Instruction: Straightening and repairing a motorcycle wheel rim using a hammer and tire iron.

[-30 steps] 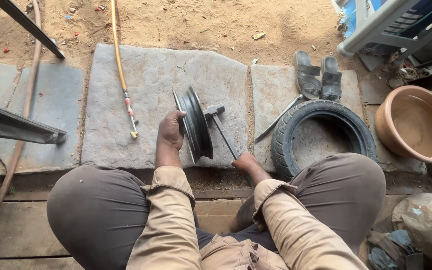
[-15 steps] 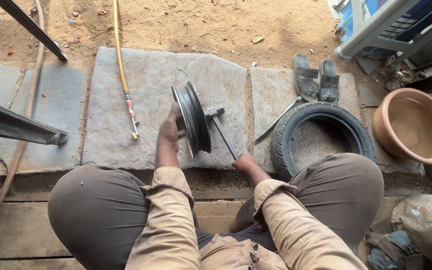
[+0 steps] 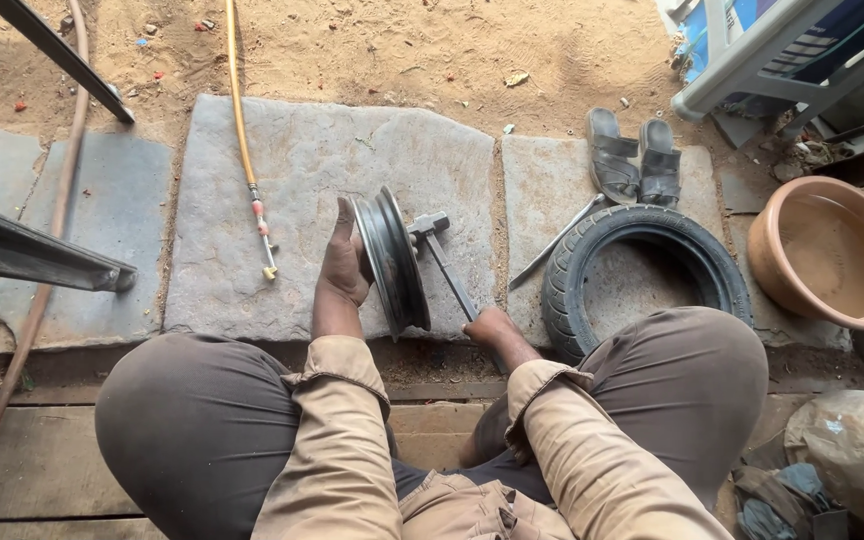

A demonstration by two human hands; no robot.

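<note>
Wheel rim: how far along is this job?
Done: the tyre lies off the rim, flat on the slab. In hand: left hand holds the rim upright while right hand works a hammer at its hub. Left: the tyre is not refitted.

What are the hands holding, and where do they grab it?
The left hand steadies the upright wheel rim by its side. The right hand grips the hammer at the handle's end.
</note>
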